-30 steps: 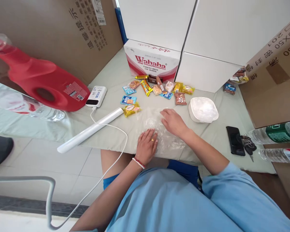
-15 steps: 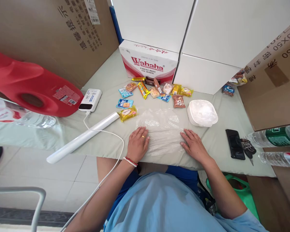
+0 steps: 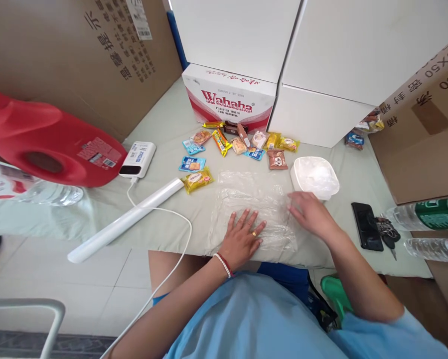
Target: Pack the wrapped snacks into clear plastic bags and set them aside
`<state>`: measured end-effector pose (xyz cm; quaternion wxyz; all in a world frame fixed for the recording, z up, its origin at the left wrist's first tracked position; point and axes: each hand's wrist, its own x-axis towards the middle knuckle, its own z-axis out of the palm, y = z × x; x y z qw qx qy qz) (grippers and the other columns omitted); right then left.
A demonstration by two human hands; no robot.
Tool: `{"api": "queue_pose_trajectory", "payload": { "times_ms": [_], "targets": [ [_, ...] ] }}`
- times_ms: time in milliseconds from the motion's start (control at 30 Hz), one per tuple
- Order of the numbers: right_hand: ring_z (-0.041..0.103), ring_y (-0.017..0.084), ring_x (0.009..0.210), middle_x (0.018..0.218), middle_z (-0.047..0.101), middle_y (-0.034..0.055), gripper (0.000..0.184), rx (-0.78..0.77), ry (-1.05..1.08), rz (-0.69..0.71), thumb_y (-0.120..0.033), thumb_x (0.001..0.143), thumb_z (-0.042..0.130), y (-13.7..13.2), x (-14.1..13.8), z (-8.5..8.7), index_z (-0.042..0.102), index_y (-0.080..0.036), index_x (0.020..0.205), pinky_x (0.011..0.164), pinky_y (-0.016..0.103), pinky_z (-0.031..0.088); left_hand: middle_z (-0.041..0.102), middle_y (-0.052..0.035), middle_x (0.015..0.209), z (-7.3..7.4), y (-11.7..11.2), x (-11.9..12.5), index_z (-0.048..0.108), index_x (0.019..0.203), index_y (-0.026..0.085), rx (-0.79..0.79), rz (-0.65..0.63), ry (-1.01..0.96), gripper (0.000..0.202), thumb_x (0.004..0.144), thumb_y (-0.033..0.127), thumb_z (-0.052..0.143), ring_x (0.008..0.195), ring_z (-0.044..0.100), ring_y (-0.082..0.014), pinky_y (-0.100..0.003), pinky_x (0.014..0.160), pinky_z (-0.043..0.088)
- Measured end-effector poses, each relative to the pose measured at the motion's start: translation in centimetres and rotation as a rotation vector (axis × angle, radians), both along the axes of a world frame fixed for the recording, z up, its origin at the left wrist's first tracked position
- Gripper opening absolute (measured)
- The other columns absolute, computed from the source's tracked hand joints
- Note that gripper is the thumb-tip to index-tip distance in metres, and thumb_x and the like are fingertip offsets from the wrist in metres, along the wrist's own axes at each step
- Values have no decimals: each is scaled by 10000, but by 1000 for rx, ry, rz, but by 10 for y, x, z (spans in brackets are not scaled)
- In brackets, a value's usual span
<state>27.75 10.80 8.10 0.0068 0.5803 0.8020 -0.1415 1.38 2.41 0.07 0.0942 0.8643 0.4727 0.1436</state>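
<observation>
A clear plastic bag or sheet [image 3: 242,192], thin and creased, lies flat on the cloth-covered table in front of me. My left hand [image 3: 243,237] rests palm down on its lower middle, fingers spread. At the bag's right edge is my right hand [image 3: 311,212], slightly blurred, with thumb and fingers apart and nothing visible between them. Just behind that hand stands a white plastic tub [image 3: 315,177] with crumpled clear plastic inside. Wrapped snacks lie beyond the bag, among them a brown packet [image 3: 277,159] and a yellow packet [image 3: 198,180].
On the left are a white tube [image 3: 126,219], a white power bank [image 3: 137,159] with its cable, and a red jug [image 3: 52,139]. White boxes and a Wahaha carton [image 3: 229,99] stand behind the snacks. A phone [image 3: 368,227], keys and bottles lie right.
My left hand has slid right, from the bag's left edge to its lower middle. My right hand has lifted and shifted slightly right, its fingers more bent.
</observation>
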Motion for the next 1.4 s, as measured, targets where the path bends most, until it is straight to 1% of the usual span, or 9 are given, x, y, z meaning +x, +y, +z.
{"api": "queue_pose_trajectory", "payload": {
  "times_ms": [100, 233, 400, 600, 767, 933, 1100, 1267, 1400],
  "targets": [
    [545, 358, 1271, 1363, 651, 158, 438, 84, -79, 18, -345, 1017, 434, 81, -35, 11, 635, -208, 1381, 1052, 488, 480, 337, -27, 1696, -12, -1, 1, 450, 1540, 421, -56, -60, 16, 521, 1028, 517, 459, 1581, 237, -365, -726, 1241, 122],
    [469, 368, 1333, 1466, 555, 205, 472, 194, -135, -1, -276, 990, 512, 188, -87, -7, 553, -128, 1436, 1043, 474, 460, 330, -18, 1699, -14, 0, -1, 453, 1536, 434, -66, -73, 22, 534, 1020, 569, 445, 1583, 217, -379, -748, 1226, 124],
    [487, 362, 1312, 1456, 555, 242, 492, 205, -225, 2, -287, 959, 573, 255, -126, -29, 575, -99, 1414, 1012, 436, 436, 317, -5, 1704, -12, 0, -1, 439, 1544, 432, -84, -73, 15, 538, 1029, 584, 405, 1585, 213, -366, -742, 1229, 113],
    [588, 351, 1186, 1217, 691, 252, 394, 283, -225, -25, -142, 993, 381, 245, -124, -12, 704, -87, 1211, 932, 414, 440, 352, -11, 1689, -13, 1, -1, 453, 1540, 426, -65, -72, 19, 542, 1017, 568, 446, 1578, 227, -360, -718, 1245, 97],
    [636, 314, 1069, 1179, 712, 179, 453, 404, -71, -204, -244, 1058, 259, 204, -95, 10, 663, -160, 1244, 848, 373, 464, 356, -13, 1687, -12, 0, 0, 450, 1543, 416, -54, -71, 13, 539, 1029, 574, 403, 1576, 235, -362, -727, 1233, 126],
    [591, 322, 1173, 1287, 672, 162, 429, 205, -128, -54, -177, 969, 444, 186, -89, -2, 598, -158, 1369, 910, 384, 470, 376, -20, 1677, -13, 0, 1, 459, 1539, 419, -8, -64, 24, 545, 1014, 567, 451, 1570, 258, -361, -706, 1243, 134],
    [428, 329, 1376, 1450, 564, 191, 528, 283, -201, 90, -82, 956, 396, 210, -103, -26, 533, -128, 1464, 1093, 486, 361, 388, -20, 1671, -14, 0, 1, 454, 1541, 421, -1, -70, 39, 553, 1007, 562, 470, 1562, 277, -362, -707, 1241, 137],
    [515, 355, 1224, 1209, 666, 235, 436, 342, -196, -41, -102, 991, 310, 225, -105, -17, 675, -87, 1230, 966, 459, 427, 385, -11, 1673, -14, 0, 2, 490, 1514, 411, -33, -61, 17, 521, 1023, 572, 420, 1568, 268, -355, -714, 1236, 140],
    [562, 337, 1109, 1168, 670, 195, 450, 395, -89, -183, -190, 1041, 251, 201, -91, -5, 653, -134, 1235, 892, 428, 463, 378, -14, 1676, -13, 0, 2, 474, 1526, 404, -60, -60, 0, 524, 1035, 567, 392, 1575, 251, -349, -717, 1234, 134]
  ]
}}
